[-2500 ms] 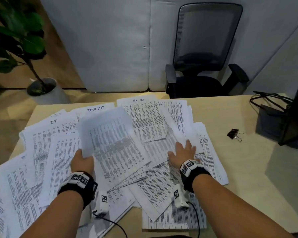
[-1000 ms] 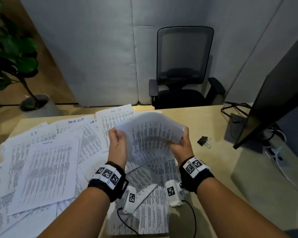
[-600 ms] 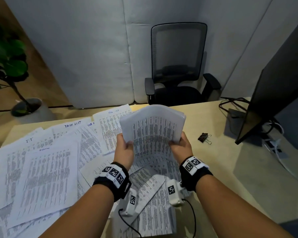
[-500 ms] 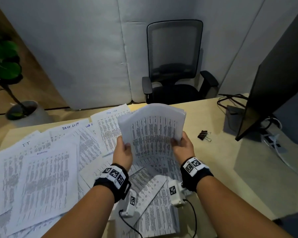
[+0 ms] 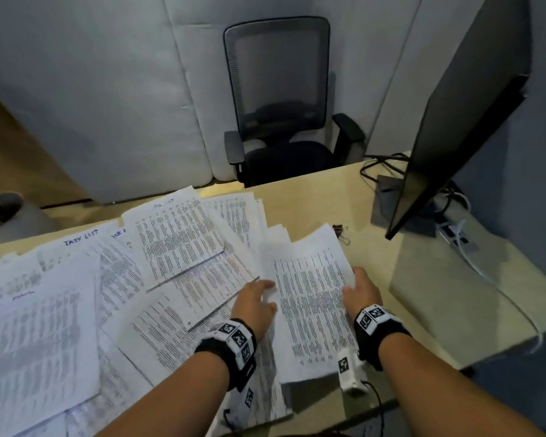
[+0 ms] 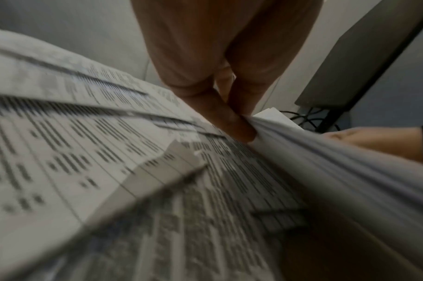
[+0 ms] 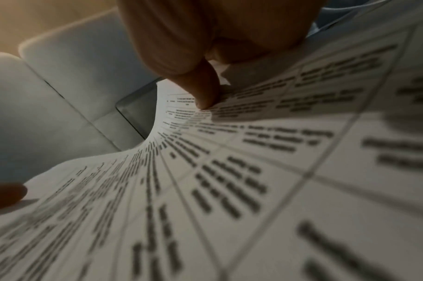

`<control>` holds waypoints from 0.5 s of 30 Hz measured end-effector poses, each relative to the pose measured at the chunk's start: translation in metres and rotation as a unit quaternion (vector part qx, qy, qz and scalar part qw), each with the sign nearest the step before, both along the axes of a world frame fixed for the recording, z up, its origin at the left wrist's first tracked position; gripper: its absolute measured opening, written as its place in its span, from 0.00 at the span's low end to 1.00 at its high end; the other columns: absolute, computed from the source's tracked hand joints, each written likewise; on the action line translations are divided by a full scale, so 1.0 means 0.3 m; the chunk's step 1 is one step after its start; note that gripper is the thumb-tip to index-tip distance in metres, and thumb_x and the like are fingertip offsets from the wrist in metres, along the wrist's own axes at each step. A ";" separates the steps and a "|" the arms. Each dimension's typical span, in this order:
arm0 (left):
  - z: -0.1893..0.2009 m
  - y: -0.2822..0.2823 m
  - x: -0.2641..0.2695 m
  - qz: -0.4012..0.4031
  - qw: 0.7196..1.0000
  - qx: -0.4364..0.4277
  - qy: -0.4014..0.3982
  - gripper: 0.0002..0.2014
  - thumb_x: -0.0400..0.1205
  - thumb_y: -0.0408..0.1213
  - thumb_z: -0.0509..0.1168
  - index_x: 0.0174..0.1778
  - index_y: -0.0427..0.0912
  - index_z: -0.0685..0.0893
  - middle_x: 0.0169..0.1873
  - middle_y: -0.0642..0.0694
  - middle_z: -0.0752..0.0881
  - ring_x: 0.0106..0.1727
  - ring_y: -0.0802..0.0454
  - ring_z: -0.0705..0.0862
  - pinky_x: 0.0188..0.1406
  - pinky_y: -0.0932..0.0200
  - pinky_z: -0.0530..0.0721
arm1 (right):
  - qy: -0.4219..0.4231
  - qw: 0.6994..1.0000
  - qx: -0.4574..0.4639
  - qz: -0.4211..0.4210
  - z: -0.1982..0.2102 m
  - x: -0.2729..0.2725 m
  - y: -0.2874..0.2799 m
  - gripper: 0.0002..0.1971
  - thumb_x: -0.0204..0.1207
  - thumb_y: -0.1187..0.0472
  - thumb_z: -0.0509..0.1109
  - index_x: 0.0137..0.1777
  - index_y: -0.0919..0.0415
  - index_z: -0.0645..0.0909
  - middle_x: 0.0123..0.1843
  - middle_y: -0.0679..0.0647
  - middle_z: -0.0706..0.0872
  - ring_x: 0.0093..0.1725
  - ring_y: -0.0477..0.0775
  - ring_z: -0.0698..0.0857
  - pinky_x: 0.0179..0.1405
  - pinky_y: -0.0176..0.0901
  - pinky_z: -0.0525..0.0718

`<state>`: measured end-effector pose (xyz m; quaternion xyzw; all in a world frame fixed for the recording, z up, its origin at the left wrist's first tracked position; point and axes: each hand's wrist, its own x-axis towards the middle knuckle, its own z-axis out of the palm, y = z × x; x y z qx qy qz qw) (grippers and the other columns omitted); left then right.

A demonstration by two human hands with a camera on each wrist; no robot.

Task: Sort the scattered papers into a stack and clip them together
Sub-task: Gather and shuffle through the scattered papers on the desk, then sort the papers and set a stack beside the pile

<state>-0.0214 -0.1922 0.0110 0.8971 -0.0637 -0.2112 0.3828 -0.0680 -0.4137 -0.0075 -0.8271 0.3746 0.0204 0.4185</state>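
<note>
I hold a thick stack of printed papers (image 5: 309, 298) low over the desk (image 5: 423, 294), at the right of the scattered sheets (image 5: 177, 238). My left hand (image 5: 259, 299) grips the stack's left edge (image 6: 325, 163), and its fingertips (image 6: 241, 131) press into that edge. My right hand (image 5: 361, 291) grips the right edge, with its thumb (image 7: 205, 95) pressed on the top sheet (image 7: 229, 180). A black binder clip (image 5: 341, 230) lies on the desk just beyond the stack's far right corner, partly hidden by it.
Loose sheets (image 5: 38, 335) cover the left and middle of the desk. A dark monitor (image 5: 448, 137) with cables (image 5: 382, 165) stands at the right. An office chair (image 5: 281, 115) sits behind the desk, and a plant pot (image 5: 0, 209) stands at the far left.
The stack stood upright in both hands above the desk. It now lies tilted down and flat near the desk's right side, still held at both edges. My view has shifted left.
</note>
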 end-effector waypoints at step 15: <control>-0.149 -0.323 -0.102 -0.075 0.994 0.078 0.010 0.24 0.79 0.32 0.67 0.72 0.45 0.79 0.68 0.45 0.73 0.66 0.47 0.78 0.64 0.63 0.74 | 0.017 0.999 -0.025 0.020 -0.093 -0.082 -0.348 0.31 0.81 0.69 0.57 0.78 0.36 0.63 0.62 0.56 0.71 0.48 0.49 0.73 0.54 0.37 0.70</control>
